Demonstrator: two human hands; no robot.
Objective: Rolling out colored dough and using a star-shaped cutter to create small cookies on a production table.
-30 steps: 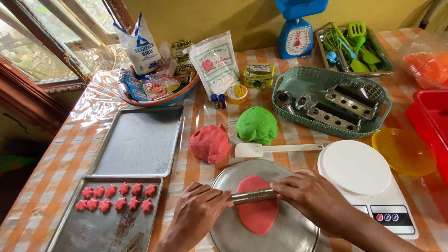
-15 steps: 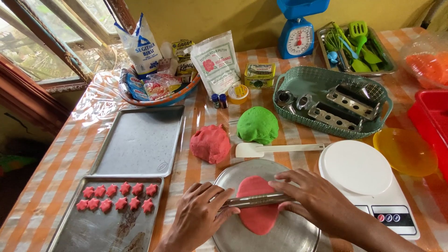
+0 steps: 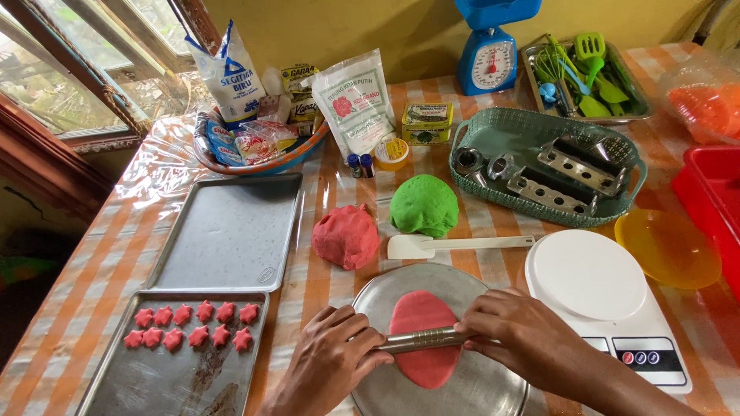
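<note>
while hands [image 3: 432, 350] grip metal roller [image 3: 420, 339], pink dough [image 3: 422, 323] sits inside round tray [image 3: 462, 285] rim.

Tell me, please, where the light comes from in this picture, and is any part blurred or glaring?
Head view: soft daylight enters from the window at upper left; glare shines on the clear plastic table cover beside it; the left hand, right hand and metal rolling pin look sharp; straight edges bend slightly near the corners.
</note>
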